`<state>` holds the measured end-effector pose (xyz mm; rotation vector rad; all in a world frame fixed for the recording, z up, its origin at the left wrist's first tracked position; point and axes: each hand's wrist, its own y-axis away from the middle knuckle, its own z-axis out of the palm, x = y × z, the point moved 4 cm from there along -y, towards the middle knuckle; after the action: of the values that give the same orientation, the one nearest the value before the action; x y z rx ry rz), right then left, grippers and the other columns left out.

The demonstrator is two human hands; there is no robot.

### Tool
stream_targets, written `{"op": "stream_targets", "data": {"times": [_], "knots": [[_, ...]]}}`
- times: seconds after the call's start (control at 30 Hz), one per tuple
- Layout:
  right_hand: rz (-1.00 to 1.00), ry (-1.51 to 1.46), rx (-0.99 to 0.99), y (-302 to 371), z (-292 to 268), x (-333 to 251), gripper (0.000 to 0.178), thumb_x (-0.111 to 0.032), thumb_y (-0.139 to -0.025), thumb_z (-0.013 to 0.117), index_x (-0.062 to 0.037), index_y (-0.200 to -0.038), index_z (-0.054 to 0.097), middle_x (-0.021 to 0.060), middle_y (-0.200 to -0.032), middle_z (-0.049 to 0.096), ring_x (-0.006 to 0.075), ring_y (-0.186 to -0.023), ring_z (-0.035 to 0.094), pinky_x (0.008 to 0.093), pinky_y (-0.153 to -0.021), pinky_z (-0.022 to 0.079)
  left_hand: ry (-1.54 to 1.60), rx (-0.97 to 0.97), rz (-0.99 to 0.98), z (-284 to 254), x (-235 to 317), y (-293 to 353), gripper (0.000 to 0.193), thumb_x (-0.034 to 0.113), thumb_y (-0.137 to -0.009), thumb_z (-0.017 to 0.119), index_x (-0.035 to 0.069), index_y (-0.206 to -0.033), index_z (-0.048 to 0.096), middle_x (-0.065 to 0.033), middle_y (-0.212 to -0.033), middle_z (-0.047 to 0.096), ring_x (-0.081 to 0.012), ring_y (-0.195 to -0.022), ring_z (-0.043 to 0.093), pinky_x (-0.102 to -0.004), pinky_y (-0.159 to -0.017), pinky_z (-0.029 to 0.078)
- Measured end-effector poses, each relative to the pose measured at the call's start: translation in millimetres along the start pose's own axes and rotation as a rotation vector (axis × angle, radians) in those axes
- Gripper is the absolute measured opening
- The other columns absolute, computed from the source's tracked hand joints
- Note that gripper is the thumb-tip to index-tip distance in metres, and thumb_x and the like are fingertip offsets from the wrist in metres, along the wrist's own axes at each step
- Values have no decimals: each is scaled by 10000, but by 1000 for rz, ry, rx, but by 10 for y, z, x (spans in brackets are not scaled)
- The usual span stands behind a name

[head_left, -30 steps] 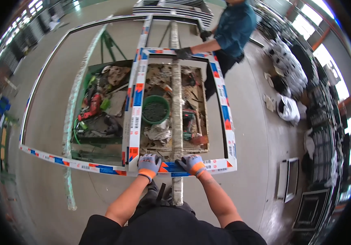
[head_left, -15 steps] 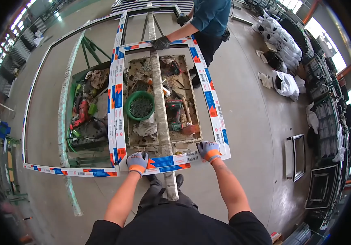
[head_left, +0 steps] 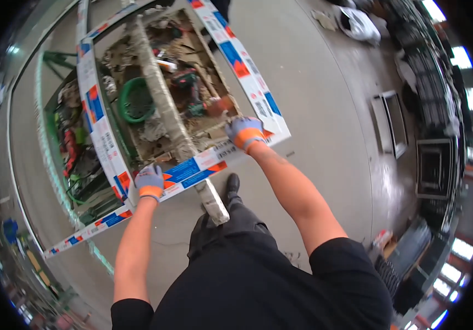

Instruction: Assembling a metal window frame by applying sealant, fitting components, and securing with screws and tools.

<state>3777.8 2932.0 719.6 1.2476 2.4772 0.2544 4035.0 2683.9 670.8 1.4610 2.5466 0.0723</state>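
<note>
Both my hands, in grey gloves with orange cuffs, hold the near bar of a rectangular window frame (head_left: 102, 133) wrapped in white, blue and orange film. My left hand (head_left: 149, 179) is closed over the bar near its left corner. Close to the right corner, my right hand (head_left: 245, 133) grips the same bar, its fingertips curled over the inner edge. Beneath the frame runs a long, pale, worn support beam (head_left: 165, 98), its near end sticking out toward my legs. A larger frame part (head_left: 90, 228) extends to the left.
Under the frame lies a shallow tool tray (head_left: 210, 52) with a green bowl (head_left: 123, 100), a cordless drill (head_left: 188, 82) and scraps. A red power tool (head_left: 70, 151) sits in another bin at left. A small dark frame (head_left: 393, 124) and white sacks (head_left: 357, 25) are on the right floor.
The view has swung, so the frame now appears tilted and farther up and left. Only a dark bit of the co-worker shows at the top edge. Both my hands keep their hold.
</note>
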Motion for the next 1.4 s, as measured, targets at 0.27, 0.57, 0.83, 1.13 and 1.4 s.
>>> {"op": "stream_targets", "data": {"times": [0.27,0.57,0.83,1.13,1.4], "knots": [[149,-50,-42,78,9,99,403,-382,-910,426,-96,-902,708,130,-910,708,314,-832,680,446,-737,521,171,59,-96,-296,133,45,284,322,-933,498,103,-931,679,-124,-930,700,-296,-851,670,-404,-769,511],[142,-33,1,104,-74,33,435,-375,-917,389,-97,-946,721,158,-956,703,325,-889,678,444,-786,520,268,6,-180,-215,179,-61,329,363,-919,489,92,-890,674,-156,-876,688,-306,-828,668,-412,-738,517],[203,35,1,7,-22,68,397,-382,-905,438,-97,-853,710,163,-907,703,325,-849,680,431,-769,522,382,-104,-162,-521,930,-267,359,394,-910,508,88,-961,690,-136,-948,701,-301,-910,659,-393,-834,498],[-261,95,-148,-1715,633,-36,217,-243,-812,611,-111,-983,637,186,-1005,662,351,-933,628,462,-792,510,549,-184,-198,-679,751,-267,302,344,-871,543,73,-927,663,-129,-935,683,-303,-912,642,-441,-843,480],[-882,1014,-287,-2640,1668,200,433,-297,-899,447,-133,-1274,590,171,-1426,447,355,-1382,298,590,-1107,213,564,-168,-181,-533,731,-180,323,403,-886,514,102,-854,628,-116,-870,640,-274,-850,620,-415,-772,458]]}}
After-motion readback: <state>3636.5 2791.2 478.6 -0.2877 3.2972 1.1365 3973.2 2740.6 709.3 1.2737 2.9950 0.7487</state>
